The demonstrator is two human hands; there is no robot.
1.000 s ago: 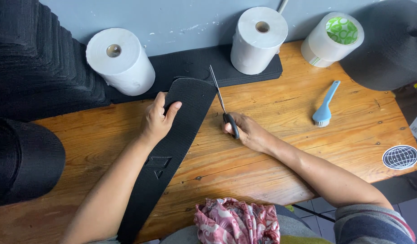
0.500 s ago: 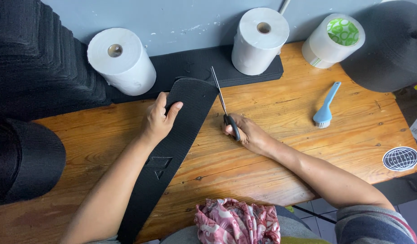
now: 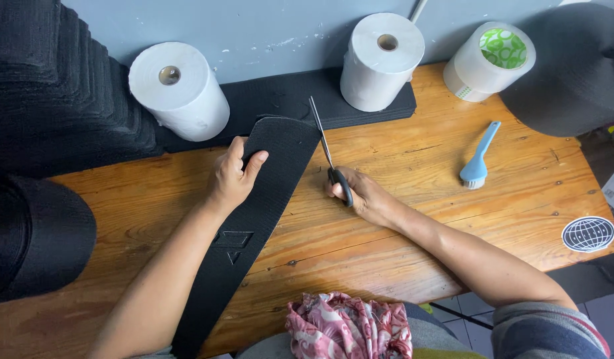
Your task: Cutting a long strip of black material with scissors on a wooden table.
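A long black textured strip (image 3: 273, 179) with a rounded far end lies slantwise across the wooden table (image 3: 413, 219). My left hand (image 3: 234, 176) presses flat on its upper part, thumb over the left edge. In my right hand (image 3: 363, 196) are scissors (image 3: 327, 153) with black handles. Their blades point away from me along the strip's right edge near the rounded tip. A triangular cut-out mark shows lower on the strip.
Two white paper rolls (image 3: 180, 90) (image 3: 381, 61) and a tape roll with a green label (image 3: 490, 61) stand at the back. A blue brush (image 3: 478, 158), a round globe sticker (image 3: 588, 234), stacked black sheets (image 3: 54, 86), and pink patterned cloth (image 3: 350, 327) are around.
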